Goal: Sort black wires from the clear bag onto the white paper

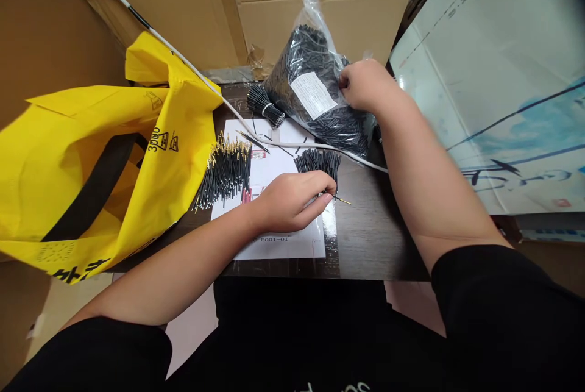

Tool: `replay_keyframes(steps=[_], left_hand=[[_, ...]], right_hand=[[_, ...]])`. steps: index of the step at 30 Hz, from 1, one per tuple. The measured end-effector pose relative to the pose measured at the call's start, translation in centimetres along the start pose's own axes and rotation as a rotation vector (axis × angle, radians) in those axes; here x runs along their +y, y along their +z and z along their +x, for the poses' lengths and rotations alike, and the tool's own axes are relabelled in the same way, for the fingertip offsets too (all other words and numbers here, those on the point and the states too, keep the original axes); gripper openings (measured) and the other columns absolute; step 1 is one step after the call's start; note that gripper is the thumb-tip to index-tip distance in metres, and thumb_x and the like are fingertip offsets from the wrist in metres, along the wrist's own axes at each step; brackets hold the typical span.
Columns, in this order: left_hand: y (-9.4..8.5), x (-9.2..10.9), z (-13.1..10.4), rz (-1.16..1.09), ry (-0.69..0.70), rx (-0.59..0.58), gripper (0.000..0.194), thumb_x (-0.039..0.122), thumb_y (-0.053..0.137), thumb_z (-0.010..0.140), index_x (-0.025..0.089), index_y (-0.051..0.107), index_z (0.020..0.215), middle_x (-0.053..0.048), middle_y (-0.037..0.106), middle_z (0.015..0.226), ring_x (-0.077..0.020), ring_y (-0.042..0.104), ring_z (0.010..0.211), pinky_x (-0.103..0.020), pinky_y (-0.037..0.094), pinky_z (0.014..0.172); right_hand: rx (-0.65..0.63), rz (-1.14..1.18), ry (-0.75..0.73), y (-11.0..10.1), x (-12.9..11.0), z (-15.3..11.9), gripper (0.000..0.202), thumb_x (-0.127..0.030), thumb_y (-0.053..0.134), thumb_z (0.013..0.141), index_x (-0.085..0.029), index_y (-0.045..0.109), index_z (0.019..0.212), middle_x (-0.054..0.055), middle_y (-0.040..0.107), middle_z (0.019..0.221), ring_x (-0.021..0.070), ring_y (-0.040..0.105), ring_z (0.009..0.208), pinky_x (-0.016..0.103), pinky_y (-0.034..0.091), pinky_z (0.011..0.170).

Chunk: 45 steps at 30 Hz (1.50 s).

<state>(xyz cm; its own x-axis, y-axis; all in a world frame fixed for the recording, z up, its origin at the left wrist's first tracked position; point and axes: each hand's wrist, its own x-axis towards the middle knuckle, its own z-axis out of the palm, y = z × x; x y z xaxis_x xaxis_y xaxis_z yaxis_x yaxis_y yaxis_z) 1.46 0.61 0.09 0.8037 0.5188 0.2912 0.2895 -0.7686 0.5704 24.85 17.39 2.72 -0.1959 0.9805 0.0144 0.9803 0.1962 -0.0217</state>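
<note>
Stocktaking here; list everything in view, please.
Table: one, brown, centre
Sheet: one, white, on table
Piles: two, black, one gold-tipped, sheet's sides
Tied bundle: one, black, table's back
Plastic bag: one, clear, white label, black pieces inside, back
Yellow bag: one, yellow, left
Loose pieces: several, black, on sheet
Cable: one, white, crossing table
Cardboard: several panels, brown, behind
Printed panel: one, pale, right
Pink patches: two, pink, below table
Thin piece: one, black-gold, sheet's right
Left hand: one, bare, at thin piece
Right hand: one, bare, at plastic bag
Shirt: one, black, bottom
</note>
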Motion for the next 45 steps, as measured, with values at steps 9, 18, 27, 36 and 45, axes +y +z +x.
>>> replay_keyframes(steps=[9,18,27,36,45], left_hand=[[0.1,-0.4,0.0,0.086,-0.01,0.107,0.024,0.031,0.048,0.103,0.021,0.07,0.107,-0.003,0.066,0.085,-0.0133,0.06,0.076,-0.027,0.046,0.068],[-0.2,-0.6,0.4,0.149,-0.403,0.483,0.01,0.028,0.058,0.098,0.025,0.068,0.098,0.0,0.074,0.096,-0.0232,0.057,0.103,-0.045,0.037,0.098],[0.2,-1.8,0.4,-0.105,-0.405,0.467,0.008,0.025,0.049,0.102,0.022,0.056,0.1,-0.004,0.075,0.094,-0.0198,0.064,0.095,-0.042,0.045,0.091],[0.3,-2.3,0.7,0.002,-0.401,0.493,0.008,0.017,0.055,0.094,0.02,0.056,0.087,-0.002,0.062,0.083,-0.0162,0.057,0.08,-0.031,0.045,0.073],[0.4,-2.6,0.6,0.012,-0.394,0.464,0.007,0.019,0.053,0.095,0.02,0.057,0.09,-0.003,0.065,0.087,-0.0171,0.059,0.083,-0.032,0.046,0.075]], right_hand=[[0.084,0.115,0.049,-0.3,0.0,-0.3,0.026,-0.019,0.059,0.083,-0.023,0.076,0.102,0.009,0.076,0.106,0.0296,0.067,0.101,0.044,0.053,0.093],[0.478,0.175,0.106,-3.8,0.3,-1.4,0.023,-0.015,0.054,0.081,-0.019,0.073,0.095,0.011,0.076,0.099,0.0229,0.067,0.089,0.036,0.051,0.083],[0.709,0.573,-0.305,-3.9,-5.5,-9.2,0.028,-0.021,0.05,0.099,-0.017,0.066,0.121,0.008,0.069,0.1,0.0165,0.063,0.088,0.03,0.052,0.081],[0.647,0.743,-0.483,4.4,-7.1,-13.6,0.03,-0.017,0.052,0.098,-0.031,0.071,0.117,0.006,0.064,0.096,0.0194,0.063,0.089,0.037,0.054,0.077],[0.586,0.814,-0.521,5.2,-6.9,-13.0,0.023,-0.017,0.053,0.099,-0.027,0.069,0.111,0.005,0.07,0.1,0.0187,0.066,0.093,0.036,0.054,0.084]])
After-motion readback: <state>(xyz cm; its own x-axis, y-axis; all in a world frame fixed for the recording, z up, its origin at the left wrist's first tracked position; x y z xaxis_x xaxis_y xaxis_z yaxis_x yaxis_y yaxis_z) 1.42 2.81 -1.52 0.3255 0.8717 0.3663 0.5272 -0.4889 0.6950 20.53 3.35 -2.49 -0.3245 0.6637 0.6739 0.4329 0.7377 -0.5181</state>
